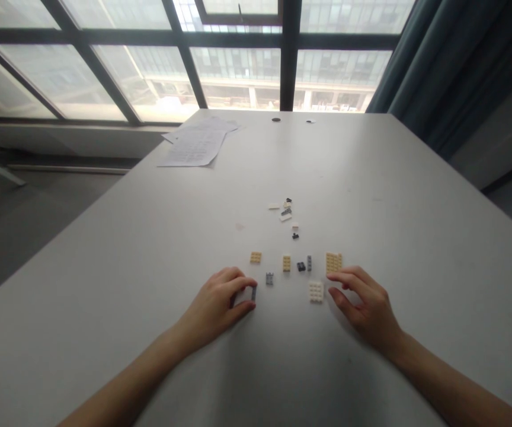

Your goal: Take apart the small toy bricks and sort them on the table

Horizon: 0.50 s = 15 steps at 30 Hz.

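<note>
My left hand (221, 301) has a narrow grey toy brick (253, 293) pinched end to end between thumb and index finger, at the table surface. Just right of it lies a small grey brick (269, 278). My right hand (365, 302) is open, thumb and fingers apart, beside a white studded plate (316, 292). Its index fingertip is at the lower edge of a tan studded plate (333, 262); whether they touch I cannot tell. Between the hands are a tan brick (287, 263), a black piece (301, 267) and an upright-lying grey strip (309, 263). Another tan plate (255, 257) lies above my left hand.
Farther up the white table (149, 237) are a small black piece (296, 236), a white piece (295, 226) and a loose cluster of small pieces (286, 211). Printed papers (196, 145) lie at the far left edge. Windows and a dark curtain (438, 65) stand beyond.
</note>
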Each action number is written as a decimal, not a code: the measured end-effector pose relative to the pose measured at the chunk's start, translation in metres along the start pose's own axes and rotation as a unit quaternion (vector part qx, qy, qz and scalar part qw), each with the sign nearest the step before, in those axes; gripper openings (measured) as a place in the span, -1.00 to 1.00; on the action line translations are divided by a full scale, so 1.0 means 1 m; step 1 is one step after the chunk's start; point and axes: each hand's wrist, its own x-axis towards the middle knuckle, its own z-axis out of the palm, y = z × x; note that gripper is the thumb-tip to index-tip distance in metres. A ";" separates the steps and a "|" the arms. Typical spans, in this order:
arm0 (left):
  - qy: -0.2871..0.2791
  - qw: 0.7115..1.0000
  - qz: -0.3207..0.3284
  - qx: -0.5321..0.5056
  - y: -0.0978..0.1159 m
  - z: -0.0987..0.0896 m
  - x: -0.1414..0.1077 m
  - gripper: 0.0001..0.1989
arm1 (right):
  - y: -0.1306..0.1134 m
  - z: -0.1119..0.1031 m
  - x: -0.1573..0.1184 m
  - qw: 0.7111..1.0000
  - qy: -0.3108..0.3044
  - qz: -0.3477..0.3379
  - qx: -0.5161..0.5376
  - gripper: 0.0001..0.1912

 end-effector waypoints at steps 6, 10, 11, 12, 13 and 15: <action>-0.007 1.000 -0.002 -0.013 0.000 -0.002 -0.001 -0.70 | 0.000 0.002 0.001 1.000 0.000 -0.006 0.010 -0.82; 0.025 0.998 -0.016 -0.051 -0.004 -0.010 0.002 -0.69 | -0.002 -0.001 0.002 1.000 -0.002 0.009 0.017 -0.85; 0.047 0.997 -0.018 -0.060 -0.006 -0.011 0.003 -0.71 | -0.002 -0.003 0.004 1.000 -0.005 0.013 0.018 -0.85; 0.075 0.995 -0.019 -0.067 -0.009 -0.012 0.004 -0.74 | -0.002 -0.005 0.006 1.000 -0.010 0.014 0.017 -0.85; 0.103 0.992 -0.020 -0.073 -0.012 -0.011 0.005 -0.76 | -0.002 -0.008 0.010 1.000 -0.020 0.015 0.013 -0.84; 0.155 0.984 -0.018 -0.083 -0.019 -0.009 0.007 -0.79 | 0.001 -0.014 0.024 0.999 -0.052 0.013 0.000 -0.80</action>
